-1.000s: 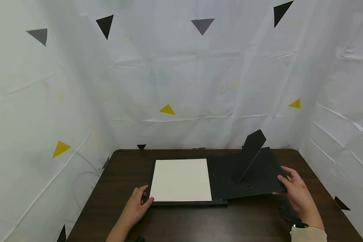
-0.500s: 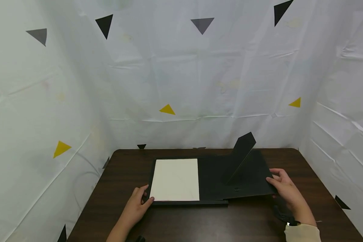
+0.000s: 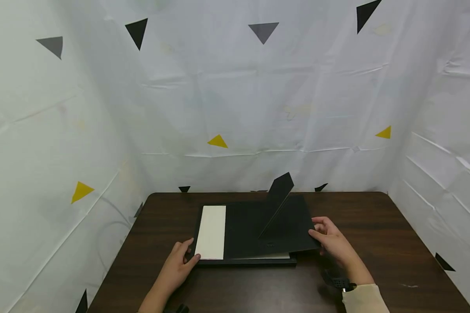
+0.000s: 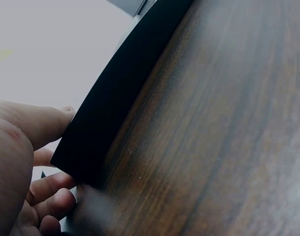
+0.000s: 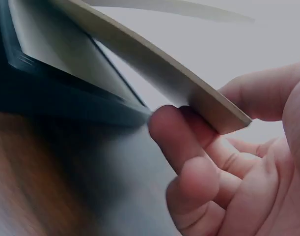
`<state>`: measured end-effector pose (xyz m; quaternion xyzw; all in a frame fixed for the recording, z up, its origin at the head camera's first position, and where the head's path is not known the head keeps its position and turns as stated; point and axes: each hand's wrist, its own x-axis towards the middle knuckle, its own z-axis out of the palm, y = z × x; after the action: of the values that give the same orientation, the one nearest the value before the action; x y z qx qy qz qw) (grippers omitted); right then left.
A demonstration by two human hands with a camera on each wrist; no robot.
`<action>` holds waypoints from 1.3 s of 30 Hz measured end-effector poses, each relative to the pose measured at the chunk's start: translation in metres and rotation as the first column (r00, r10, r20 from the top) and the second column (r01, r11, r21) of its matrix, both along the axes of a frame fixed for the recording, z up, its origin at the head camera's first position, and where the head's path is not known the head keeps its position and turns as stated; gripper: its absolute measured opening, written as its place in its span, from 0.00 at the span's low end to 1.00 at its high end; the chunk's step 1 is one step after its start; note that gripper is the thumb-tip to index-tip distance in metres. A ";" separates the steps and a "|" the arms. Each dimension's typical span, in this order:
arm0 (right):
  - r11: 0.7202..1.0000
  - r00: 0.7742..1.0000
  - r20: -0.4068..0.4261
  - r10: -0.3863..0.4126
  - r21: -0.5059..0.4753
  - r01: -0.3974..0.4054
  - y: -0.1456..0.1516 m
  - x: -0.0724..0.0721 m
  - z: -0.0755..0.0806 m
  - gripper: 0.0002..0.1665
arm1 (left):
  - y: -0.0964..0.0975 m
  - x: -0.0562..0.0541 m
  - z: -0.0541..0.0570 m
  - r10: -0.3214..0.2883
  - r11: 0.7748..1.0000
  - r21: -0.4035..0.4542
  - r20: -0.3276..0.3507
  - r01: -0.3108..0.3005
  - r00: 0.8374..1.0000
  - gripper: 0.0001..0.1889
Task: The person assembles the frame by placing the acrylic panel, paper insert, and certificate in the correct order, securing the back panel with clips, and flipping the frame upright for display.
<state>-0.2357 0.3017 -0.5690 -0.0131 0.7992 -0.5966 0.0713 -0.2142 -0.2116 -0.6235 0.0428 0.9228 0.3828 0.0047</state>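
Well, start at your left hand (image 3: 177,263), whose thumb and fingers grip the near left corner of the shallow black rectangular frame (image 3: 258,262) lying on the dark brown wood-grain table (image 3: 370,213). Let that grip brace the frame without tilting it. Beside it, a strip of the flat cream-white sheet (image 3: 211,232) shows inside the frame; the thin black rectangular panel (image 3: 239,230) covers most of the rest and overhangs on the right. The step seems to be working the panel leftward, so guide its left edge low toward the frame's left rim, without dragging the sheet. Mind the black flat easel leg (image 3: 279,191) standing up from it; pushing there could bend its hinge. Your right hand (image 3: 330,239) pinches the raised right edge, thumb above, fingers beneath; lower that edge only once the sides line up.

Your left wrist view shows the thumb against the frame's black side wall, though not whether any fingertip goes underneath. The leg's full outline is clear only from the head. Your right wrist view alone reveals the wedge of space below the panel and its tan cut edge.
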 end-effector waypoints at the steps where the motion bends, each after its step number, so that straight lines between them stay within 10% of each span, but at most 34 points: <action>1: 1.000 1.000 -0.003 0.003 0.000 -0.003 -0.005 -0.001 -0.002 0.34 | 0.000 0.000 0.000 0.001 1.000 -0.003 -0.003 -0.001 1.000 0.37; 18: 0.996 0.991 -0.131 0.003 0.093 0.009 -0.074 -0.001 -0.030 0.27 | 0.000 0.002 0.000 -0.001 1.000 -0.022 0.004 0.001 1.000 0.34; 39: 0.984 0.967 -0.253 0.014 0.175 0.031 -0.080 -0.003 -0.046 0.33 | -0.002 0.003 0.001 -0.005 1.000 -0.002 -0.008 0.005 1.000 0.34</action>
<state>-0.2384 0.2217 -0.6152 -0.0793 0.8518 -0.5168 -0.0329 -0.2111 -0.2141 -0.6223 0.0465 0.9230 0.3819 0.0019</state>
